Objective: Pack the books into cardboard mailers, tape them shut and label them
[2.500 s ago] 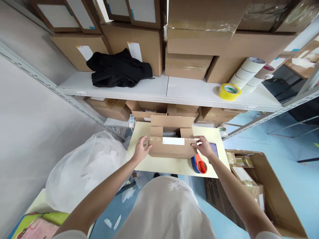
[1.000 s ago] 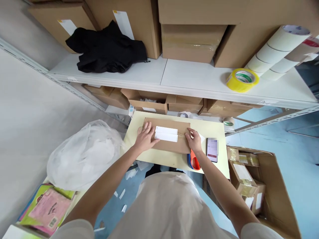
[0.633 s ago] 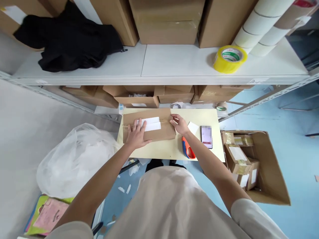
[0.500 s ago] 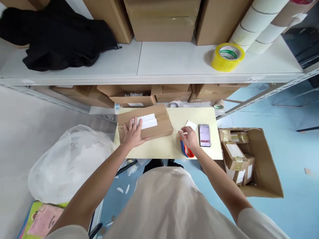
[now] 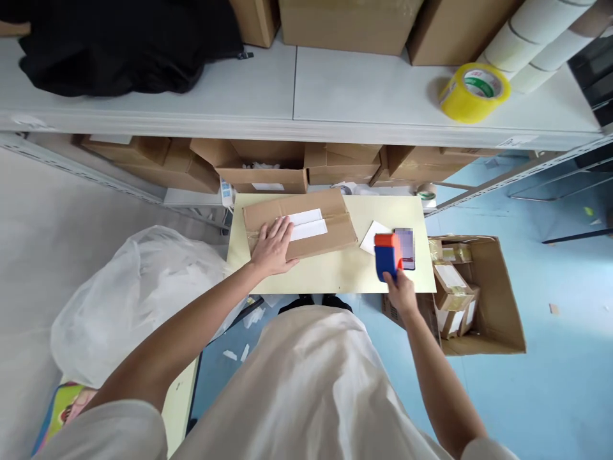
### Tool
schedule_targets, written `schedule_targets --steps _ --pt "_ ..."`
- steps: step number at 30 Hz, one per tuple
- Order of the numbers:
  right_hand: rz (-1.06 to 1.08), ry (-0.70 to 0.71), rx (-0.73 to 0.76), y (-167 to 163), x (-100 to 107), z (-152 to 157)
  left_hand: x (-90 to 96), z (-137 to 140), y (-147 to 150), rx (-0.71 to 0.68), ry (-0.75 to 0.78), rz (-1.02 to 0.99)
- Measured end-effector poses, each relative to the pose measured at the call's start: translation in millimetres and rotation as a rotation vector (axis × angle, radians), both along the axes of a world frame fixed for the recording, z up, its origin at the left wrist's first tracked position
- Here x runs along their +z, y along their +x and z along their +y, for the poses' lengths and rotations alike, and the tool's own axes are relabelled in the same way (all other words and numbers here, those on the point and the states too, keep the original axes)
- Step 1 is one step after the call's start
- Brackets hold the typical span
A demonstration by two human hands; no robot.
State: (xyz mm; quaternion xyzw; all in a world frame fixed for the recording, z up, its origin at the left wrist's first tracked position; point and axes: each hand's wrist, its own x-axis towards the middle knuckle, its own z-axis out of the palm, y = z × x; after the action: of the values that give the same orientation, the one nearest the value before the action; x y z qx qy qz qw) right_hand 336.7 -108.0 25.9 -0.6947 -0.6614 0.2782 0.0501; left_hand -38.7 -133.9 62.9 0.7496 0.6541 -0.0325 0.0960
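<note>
A closed cardboard box (image 5: 332,203) lies slightly askew on the small pale-yellow table (image 5: 330,279), a white label (image 5: 309,229) on its top. My left hand (image 5: 272,248) rests on the box's near left part, fingers stretched flat and touching the label's left end. In my right hand (image 5: 402,294) is a blue and orange tape dispenser (image 5: 385,255), raised over the table's right side, its handle gripped from below. Behind the dispenser a phone (image 5: 408,248) is partly covered. Beside it lies a white piece of paper (image 5: 371,238).
A grey shelf (image 5: 215,102) spans the back, bearing a yellow tape roll (image 5: 460,105) and black cloth (image 5: 129,51). Open cartons (image 5: 261,177) stand beneath it. On the right, a large carton (image 5: 507,313) holds small labelled parcels. A white plastic bag (image 5: 129,306) bulges at left.
My right hand has taken hold of the tape dispenser, lifted it off the table and moved right. My left hand stays on the box. The whole view has shifted slightly.
</note>
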Motion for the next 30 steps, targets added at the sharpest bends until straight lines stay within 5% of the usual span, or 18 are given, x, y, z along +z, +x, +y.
schedule_targets --steps 4,8,13,16,20,26,30 --pt "0.472 0.195 0.007 22.5 55.5 16.5 0.4 -1.7 -2.4 -0.132 0.008 -0.049" --pt "0.639 0.171 0.133 -11.6 93.3 43.2 0.9 -7.6 10.6 -0.274 0.011 -0.092" --pt "0.604 0.012 0.246 -87.7 97.9 76.1 0.7 -16.6 28.8 -0.317 0.013 -0.161" --pt "0.555 -0.074 0.322 -105.6 88.0 89.1 1.5 -16.5 28.7 -0.276 -0.009 -0.305" --pt "0.56 -0.131 0.279 -101.2 80.5 99.2 7.4 -3.0 30.9 -0.004 -0.111 -0.77" --pt "0.561 -0.131 0.244 -98.6 82.7 102.5 23.1 32.7 55.6 0.652 -0.477 -1.887" --pt "0.563 -0.151 0.266 -98.7 79.6 101.2 25.4 37.9 60.6 0.782 -0.686 -2.104"
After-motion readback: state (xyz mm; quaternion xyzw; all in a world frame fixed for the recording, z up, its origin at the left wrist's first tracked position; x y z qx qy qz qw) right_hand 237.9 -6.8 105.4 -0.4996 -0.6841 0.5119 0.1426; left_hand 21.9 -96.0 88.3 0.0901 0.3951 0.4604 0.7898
